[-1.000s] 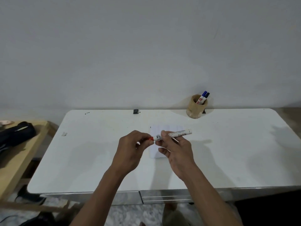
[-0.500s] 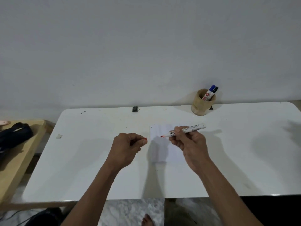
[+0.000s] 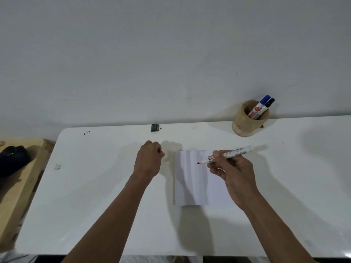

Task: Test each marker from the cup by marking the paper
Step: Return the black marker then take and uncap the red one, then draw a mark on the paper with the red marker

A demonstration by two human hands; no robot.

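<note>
A white sheet of paper [image 3: 191,179] lies mid-table, creased lengthwise. My right hand [image 3: 233,171] grips an uncapped red marker [image 3: 230,154], its red tip hovering just over the paper's upper part. My left hand [image 3: 149,158] is closed to the left of the paper; the marker's red cap, seen in it earlier, is now hidden inside the fist. A wooden cup [image 3: 248,120] stands at the back right by the wall, holding a blue-capped marker [image 3: 259,106] and a black-capped marker [image 3: 266,107].
The white table [image 3: 95,196] runs against a grey wall. A small black object [image 3: 154,127] sits at its back edge, a scrap of tape [image 3: 57,166] at the left. A wooden bench [image 3: 20,179] with a dark bag [image 3: 12,158] stands left.
The hands pulled apart: the cap came off the marker into my left hand, which moved left. My right hand swung the bare tip down over the paper.
</note>
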